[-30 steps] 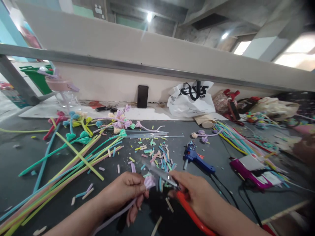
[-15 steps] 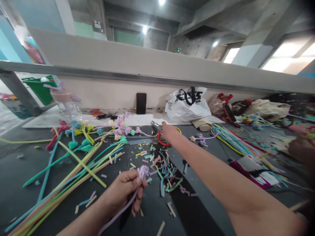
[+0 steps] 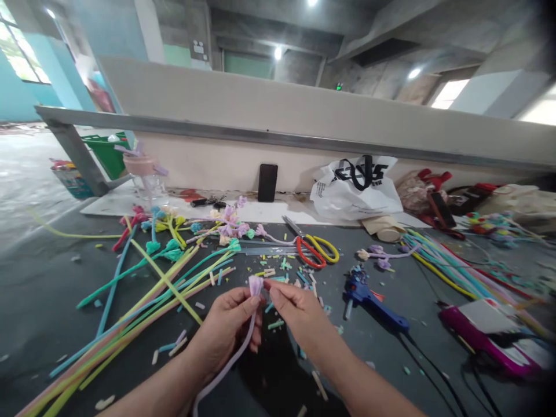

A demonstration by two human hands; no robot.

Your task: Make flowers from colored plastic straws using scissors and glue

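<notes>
Red-and-yellow-handled steel scissors (image 3: 302,234): just lying on the dark grey tabletop (image 3: 39,307)
Left bare hand (image 3: 230,318): pinching a long-stemmed fuzzy lilac bunch (image 3: 255,285), nearer than the scissors
Right bare hand (image 3: 297,307): fingers right by that bunch
Blue plastic glue gun (image 3: 377,305): right of the scissors, bit nearer

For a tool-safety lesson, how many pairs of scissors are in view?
1: the red-and-yellow-handled scissors lie on the table beyond the right hand. Others may be hidden.

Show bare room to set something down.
Mostly bare table: left of the green flower stem, and the shadowed patch nearer than the left hand and right hand. Crowded: cut scraps between hands and scissors; long strips leftward.
</notes>
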